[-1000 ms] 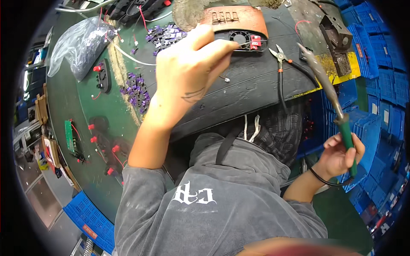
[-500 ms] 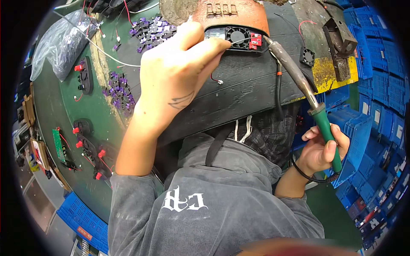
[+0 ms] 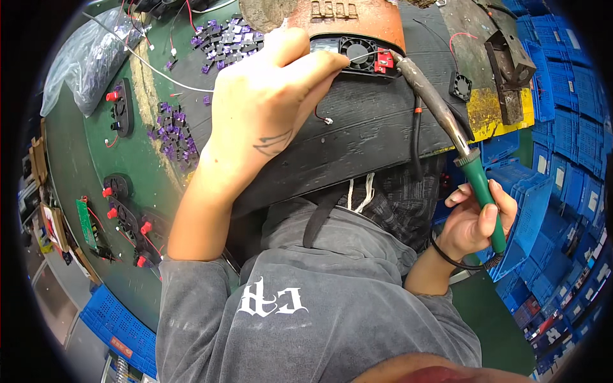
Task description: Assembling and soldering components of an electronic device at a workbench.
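My left hand [image 3: 271, 105] rests on the dark wooden board [image 3: 370, 127] with its fingers pinched on a thin solder wire [image 3: 357, 57]. The wire's end reaches over a small black fan assembly [image 3: 357, 50] with a red connector [image 3: 384, 60]. My right hand [image 3: 476, 217] is shut on the green handle of a soldering iron [image 3: 447, 124]. The iron's tip points up at the red connector beside the fan.
Piles of small purple parts [image 3: 167, 131] lie on the green table [image 3: 83, 159]. Black parts with red caps [image 3: 118, 105] and a green circuit board [image 3: 86, 223] sit at the left. A clear plastic bag [image 3: 89, 57] lies far left. Blue crates [image 3: 562, 96] stand at the right.
The soldering iron has swung in from the right until its tip meets the fan's red connector. My left hand has stayed by the fan, with the wire now showing.
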`<state>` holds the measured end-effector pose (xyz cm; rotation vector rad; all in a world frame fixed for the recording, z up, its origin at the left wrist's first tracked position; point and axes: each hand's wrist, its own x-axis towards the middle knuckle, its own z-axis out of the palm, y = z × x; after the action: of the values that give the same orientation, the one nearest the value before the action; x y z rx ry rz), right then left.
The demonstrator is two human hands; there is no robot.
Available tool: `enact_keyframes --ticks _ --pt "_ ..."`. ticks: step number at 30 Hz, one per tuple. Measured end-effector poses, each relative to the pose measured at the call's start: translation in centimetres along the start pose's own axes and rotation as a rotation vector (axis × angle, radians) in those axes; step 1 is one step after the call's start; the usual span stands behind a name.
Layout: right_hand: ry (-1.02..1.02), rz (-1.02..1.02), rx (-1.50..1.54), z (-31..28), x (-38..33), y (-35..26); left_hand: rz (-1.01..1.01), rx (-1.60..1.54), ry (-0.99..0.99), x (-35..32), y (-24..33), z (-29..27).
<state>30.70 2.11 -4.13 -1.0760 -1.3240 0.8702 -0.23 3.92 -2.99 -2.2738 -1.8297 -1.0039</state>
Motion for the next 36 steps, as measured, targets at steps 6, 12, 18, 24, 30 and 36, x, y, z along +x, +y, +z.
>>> enact_keyframes --ticks 6,12,18,24,30,36 --pt "0.001 -0.002 0.019 0.01 -0.04 0.12 -0.011 0.01 -0.022 -0.03 -0.04 0.05" --pt "-0.029 -0.016 0.048 0.04 -0.07 -0.22 -0.007 -0.004 -0.014 -0.03 -0.1 -0.11" --pt "-0.02 -0.018 0.047 -0.02 -0.01 0.12 -0.003 0.012 -0.006 -0.08 0.05 0.34" --pt "-0.02 -0.015 0.061 0.2 0.04 -0.01 0.015 -0.006 0.014 -0.15 -0.28 0.45" --pt "-0.029 -0.003 0.042 0.45 0.1 -0.52 -0.023 -0.011 0.005 -0.23 -0.49 0.18" --pt "-0.021 -0.023 0.028 0.19 0.13 -0.26 -0.035 -0.017 0.012 -0.19 -0.31 0.0"
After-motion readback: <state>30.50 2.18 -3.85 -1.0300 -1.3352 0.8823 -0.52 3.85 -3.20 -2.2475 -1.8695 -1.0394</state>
